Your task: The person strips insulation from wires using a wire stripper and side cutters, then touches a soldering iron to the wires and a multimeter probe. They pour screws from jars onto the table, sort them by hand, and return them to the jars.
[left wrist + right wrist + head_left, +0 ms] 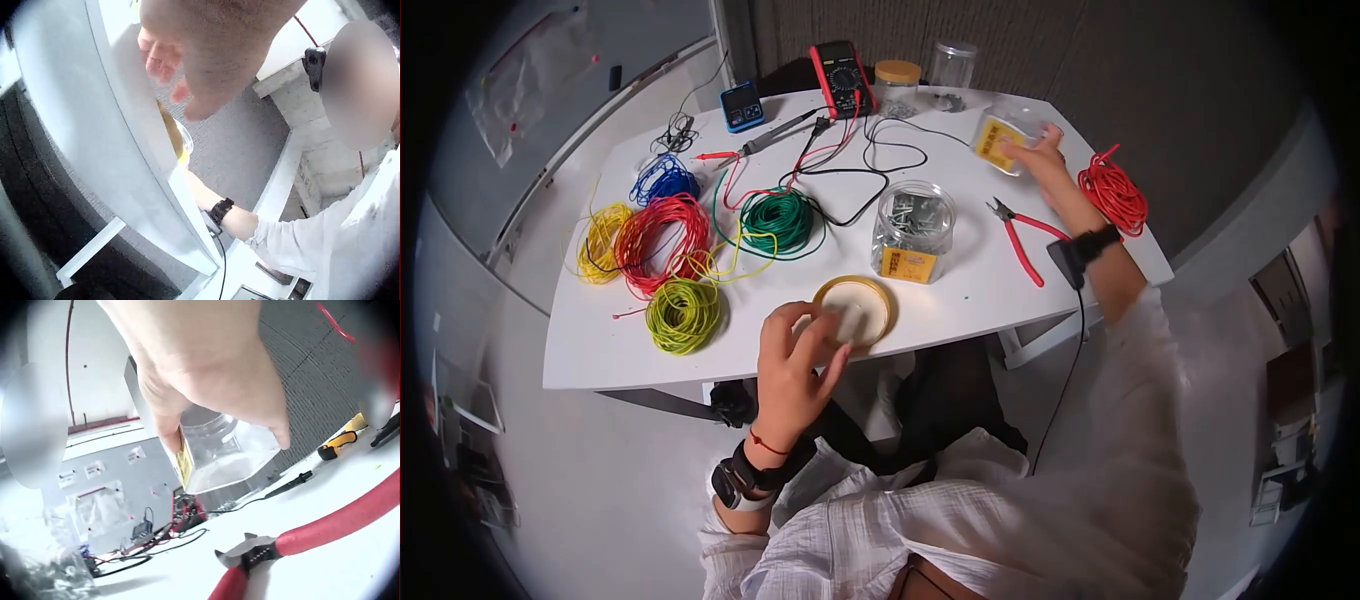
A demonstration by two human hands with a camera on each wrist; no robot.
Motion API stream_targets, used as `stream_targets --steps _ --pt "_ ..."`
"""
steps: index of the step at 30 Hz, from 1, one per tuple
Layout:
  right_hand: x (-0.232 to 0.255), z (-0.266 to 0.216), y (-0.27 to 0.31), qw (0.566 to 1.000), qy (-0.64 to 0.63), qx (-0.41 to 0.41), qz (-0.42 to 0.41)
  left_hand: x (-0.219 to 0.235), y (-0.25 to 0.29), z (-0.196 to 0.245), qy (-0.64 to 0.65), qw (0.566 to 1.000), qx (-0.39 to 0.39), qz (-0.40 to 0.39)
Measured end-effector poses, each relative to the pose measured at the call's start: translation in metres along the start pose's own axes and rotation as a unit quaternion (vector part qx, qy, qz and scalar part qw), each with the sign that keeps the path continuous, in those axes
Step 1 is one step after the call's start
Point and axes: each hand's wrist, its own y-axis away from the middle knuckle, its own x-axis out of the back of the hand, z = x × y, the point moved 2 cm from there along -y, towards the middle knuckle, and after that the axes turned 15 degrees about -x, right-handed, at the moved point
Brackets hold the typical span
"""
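Observation:
At the table's back right, my right hand grips a clear plastic jar with a yellow label. Fingers and thumb span opposite sides of it, and its see-through walls show no contents. My left hand hovers by the front edge with its fingers loosely bent, overlapping the left side of a gold-rimmed lid in the head view. That lid lies with its pale inside up. Between the hands stands an open clear jar of small metal pieces, also yellow-labelled.
Red-handled cutters lie with jaws apart near a red wire coil. Yellow, red, blue and green wire coils crowd the left. Behind are a red multimeter, a blue meter, probe cables and two more jars.

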Motion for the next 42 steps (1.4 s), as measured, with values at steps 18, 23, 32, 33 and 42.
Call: stream_targets --steps 18,23,32,33,42 --pt "-0.023 0.019 -0.006 0.987 0.154 -0.030 -0.040 -0.014 -0.019 -0.016 0.007 0.996 0.024 -0.090" --pt "-0.020 0.022 0.105 0.971 -0.154 -0.016 -0.183 -0.014 -0.018 -0.016 0.008 0.997 0.039 -0.070" --pt "-0.093 0.054 0.168 0.986 -0.100 0.073 -0.113 -0.013 -0.013 -0.014 0.013 0.997 0.054 -0.060" --pt "-0.097 0.050 0.169 0.987 -0.094 0.083 -0.100 -0.013 -0.013 -0.014 0.009 0.996 0.056 -0.062" --pt "-0.095 0.030 0.132 0.979 -0.036 0.098 -0.173 -0.011 -0.011 -0.016 0.020 0.997 0.039 -0.067"
